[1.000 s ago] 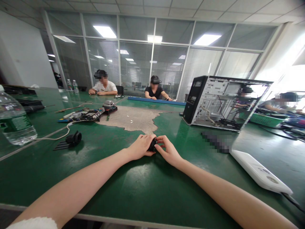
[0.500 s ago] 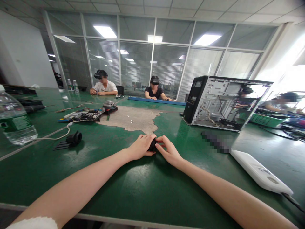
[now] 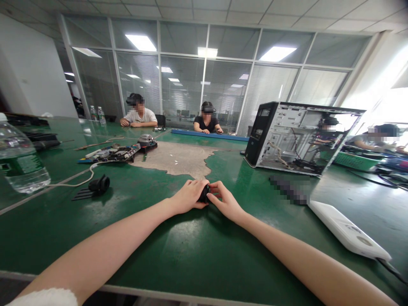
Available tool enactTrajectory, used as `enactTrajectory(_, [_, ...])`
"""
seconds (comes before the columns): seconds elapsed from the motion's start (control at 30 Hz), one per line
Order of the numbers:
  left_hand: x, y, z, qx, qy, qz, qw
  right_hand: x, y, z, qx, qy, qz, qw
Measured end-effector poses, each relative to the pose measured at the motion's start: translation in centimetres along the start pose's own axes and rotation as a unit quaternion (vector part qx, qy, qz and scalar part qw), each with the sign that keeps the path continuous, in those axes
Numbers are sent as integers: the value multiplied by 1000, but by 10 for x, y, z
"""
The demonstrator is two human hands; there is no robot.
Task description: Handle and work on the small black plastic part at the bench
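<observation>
A small black part (image 3: 204,194) is held low over the green tabletop in front of me. My left hand (image 3: 190,196) is closed round its left side, hiding much of it. From the right, the thumb and fingers of my right hand (image 3: 223,200) pinch its other side. Its exact kind cannot be made out between the fingers. Another black plastic piece (image 3: 99,184), with a round end and flat prongs, lies on the table to the left of my hands.
At the right stand an opened computer case (image 3: 287,140) and a white power bank-like device (image 3: 349,229) with a cable. Circuit boards (image 3: 114,152) lie at left, behind a water bottle (image 3: 22,163). Co-workers sit across the green table (image 3: 178,263).
My hands keep almost the same pose on the small black part. Across the table, the co-worker in the black shirt has shifted a hand slightly.
</observation>
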State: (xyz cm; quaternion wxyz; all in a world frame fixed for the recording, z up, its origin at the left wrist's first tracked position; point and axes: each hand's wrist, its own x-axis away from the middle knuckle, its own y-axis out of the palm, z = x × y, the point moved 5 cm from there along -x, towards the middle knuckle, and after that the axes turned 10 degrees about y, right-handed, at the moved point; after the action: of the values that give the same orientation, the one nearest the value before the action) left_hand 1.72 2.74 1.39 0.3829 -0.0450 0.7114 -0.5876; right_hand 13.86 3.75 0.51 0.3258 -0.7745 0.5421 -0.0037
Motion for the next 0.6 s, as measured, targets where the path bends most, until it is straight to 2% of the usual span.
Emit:
enactTrajectory(0.1, [0,0,0,5,-2,-1,1000,2,-3,-7,25,-41,25,999])
enactTrajectory(0.2, [0,1,-1,6,-3,-2,1000,2,-4,-9,31,-52,36,998])
enactTrajectory(0.6, [0,0,0,10,-5,-4,1000,0,1,0,-11,20,-14,1000])
